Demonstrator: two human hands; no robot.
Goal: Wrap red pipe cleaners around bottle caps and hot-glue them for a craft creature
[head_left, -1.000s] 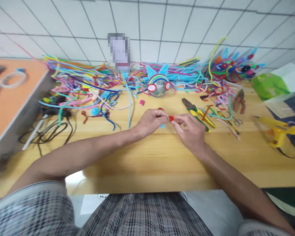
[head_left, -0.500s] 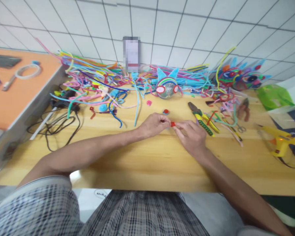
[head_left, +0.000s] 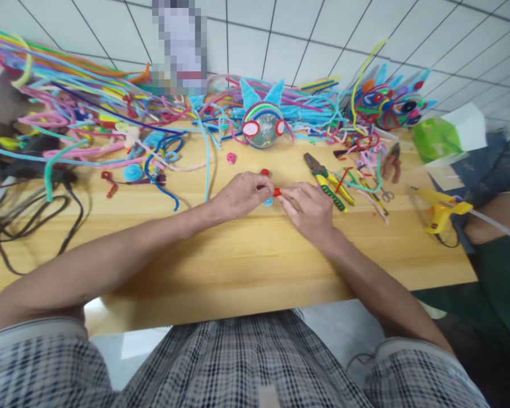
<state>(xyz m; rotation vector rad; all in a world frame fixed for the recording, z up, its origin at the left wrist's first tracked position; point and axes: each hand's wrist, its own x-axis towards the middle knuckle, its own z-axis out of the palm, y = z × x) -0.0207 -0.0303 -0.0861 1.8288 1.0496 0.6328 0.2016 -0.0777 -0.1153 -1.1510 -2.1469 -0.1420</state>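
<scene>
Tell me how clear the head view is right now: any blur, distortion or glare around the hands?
Head view: left hand and right hand fairly sharp at centre, pinching a small red piece; edges smear, the glue gun and cables look soft; wide-angle bending curves the wall tiles and table edge; lighting even, no strong glare.

A small red pipe-cleaner piece (head_left: 276,192) is pinched between the fingertips of both hands, just above the middle of the worktop (head_left: 246,266).

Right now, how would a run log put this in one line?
left hand: pinching red piece | right hand: pinching same piece | pliers: lying beside right hand
</scene>
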